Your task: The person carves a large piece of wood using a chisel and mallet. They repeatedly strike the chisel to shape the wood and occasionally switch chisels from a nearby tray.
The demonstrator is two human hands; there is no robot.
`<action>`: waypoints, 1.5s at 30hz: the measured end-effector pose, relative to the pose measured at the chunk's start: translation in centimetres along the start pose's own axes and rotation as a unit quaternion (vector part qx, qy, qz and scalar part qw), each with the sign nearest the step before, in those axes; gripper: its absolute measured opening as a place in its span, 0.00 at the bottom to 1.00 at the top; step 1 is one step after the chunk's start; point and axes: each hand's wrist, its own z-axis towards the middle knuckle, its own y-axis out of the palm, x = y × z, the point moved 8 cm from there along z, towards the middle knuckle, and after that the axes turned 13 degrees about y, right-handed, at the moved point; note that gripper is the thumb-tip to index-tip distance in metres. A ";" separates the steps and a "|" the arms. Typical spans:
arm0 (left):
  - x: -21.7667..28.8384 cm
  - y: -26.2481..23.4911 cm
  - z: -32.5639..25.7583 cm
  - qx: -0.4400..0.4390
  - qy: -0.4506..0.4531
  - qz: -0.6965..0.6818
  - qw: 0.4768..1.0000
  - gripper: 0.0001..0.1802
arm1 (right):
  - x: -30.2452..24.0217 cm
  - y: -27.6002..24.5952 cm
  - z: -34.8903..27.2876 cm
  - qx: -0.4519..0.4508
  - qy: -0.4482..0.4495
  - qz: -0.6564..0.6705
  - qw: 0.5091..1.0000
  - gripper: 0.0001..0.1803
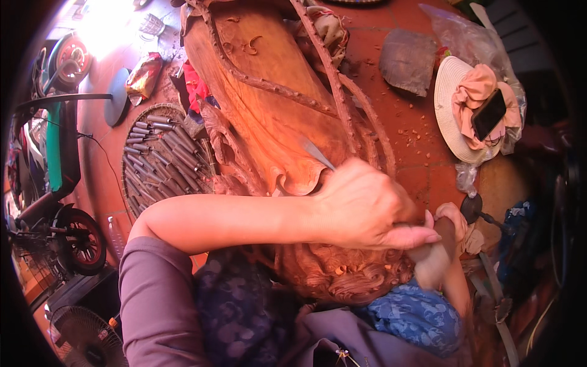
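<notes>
My left hand reaches across from the left, its fingers wrapped round a chisel. The chisel's flat grey blade points up and left, close to the wavy edge of a large carved wooden piece; its handle is mostly hidden in my fist. Beyond it to the right, my right hand is closed round a brown shaft. A pale, blurred end below looks like a wooden mallet's head. Dense curling relief covers the near part of the carving, beneath my left forearm. Thin carved stems arch over its smoother far part.
A round basket full of chisels and gouges stands left of the carving. Wood chips litter the tiled floor at right, near a dark wooden slab. A hat bears a phone. A fan stands lower left.
</notes>
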 end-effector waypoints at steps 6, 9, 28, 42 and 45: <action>1.5 -1.8 -0.3 0.010 0.027 0.073 0.997 0.29 | -1.2 -0.8 0.0 -0.008 -0.080 0.302 0.950 0.20; 3.9 -0.4 -0.2 0.011 0.079 0.014 0.997 0.32 | -1.3 0.4 0.3 -0.010 -0.014 0.214 0.977 0.21; 0.8 0.0 0.5 0.046 -0.054 -0.034 0.997 0.23 | -0.9 -1.1 0.7 -0.076 0.062 0.269 0.958 0.16; 1.1 -0.4 -0.3 0.055 -0.014 -0.036 0.998 0.26 | -2.4 -1.2 -0.4 -0.041 0.087 0.191 0.977 0.15; 1.0 -0.6 -0.1 0.056 -0.009 -0.043 0.997 0.27 | -4.8 -2.1 1.3 0.008 0.031 0.089 0.995 0.18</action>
